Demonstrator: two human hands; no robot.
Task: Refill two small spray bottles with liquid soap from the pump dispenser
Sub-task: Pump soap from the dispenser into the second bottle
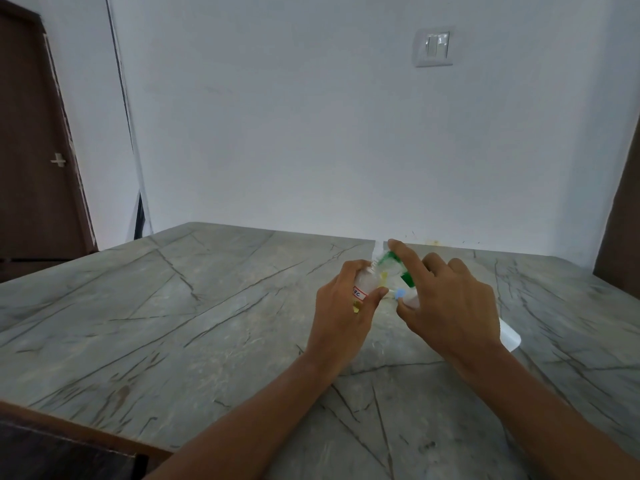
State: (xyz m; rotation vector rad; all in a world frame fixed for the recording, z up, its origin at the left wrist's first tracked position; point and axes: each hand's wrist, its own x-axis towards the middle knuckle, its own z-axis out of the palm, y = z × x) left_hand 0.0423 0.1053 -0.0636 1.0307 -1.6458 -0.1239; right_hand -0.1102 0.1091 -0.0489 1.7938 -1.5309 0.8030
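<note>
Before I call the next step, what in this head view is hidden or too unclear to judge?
- Small spray bottle: mostly wrapped by the left hand; fill level unreadable, label partly covered.
- Pump dispenser: green parts motion-blurred, and its body sits behind the right hand.
- Soap flow: a blurred yellow streak at the bottle's mouth; cannot confirm it goes in.
- White object: mostly hidden by the right wrist.
- Second spray bottle: not identifiable.

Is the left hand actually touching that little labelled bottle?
Touching. The head view shows the left hand wrapped around the small spray bottle, with the thumb pressed across its front beside the label and the fingers behind it.
</note>
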